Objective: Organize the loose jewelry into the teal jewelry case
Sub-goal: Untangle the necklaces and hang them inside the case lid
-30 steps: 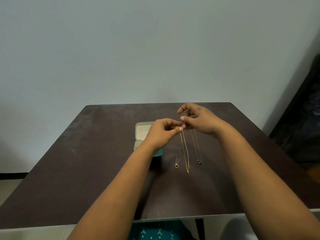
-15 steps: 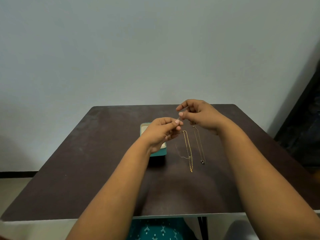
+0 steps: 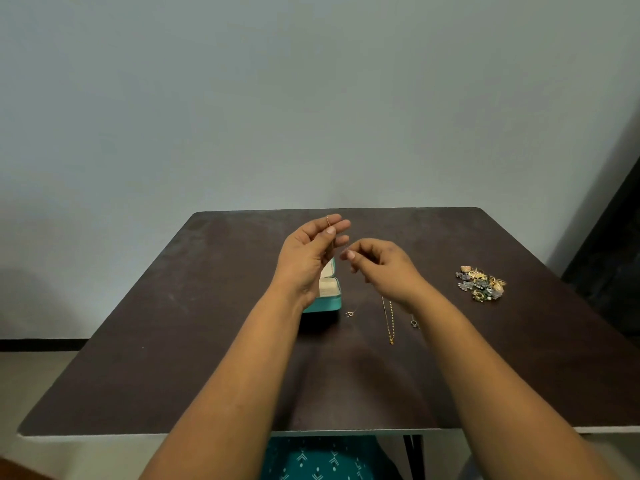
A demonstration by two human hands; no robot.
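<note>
Dark table (image 3: 173, 341) (pale wall (image 3: 311, 98) behind)

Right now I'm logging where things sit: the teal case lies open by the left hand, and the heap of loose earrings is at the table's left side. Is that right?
Not quite. The heap of loose earrings lies at the right side of the table, beyond the right hand, as the head view shows. The teal case does lie open by the left hand.
</note>
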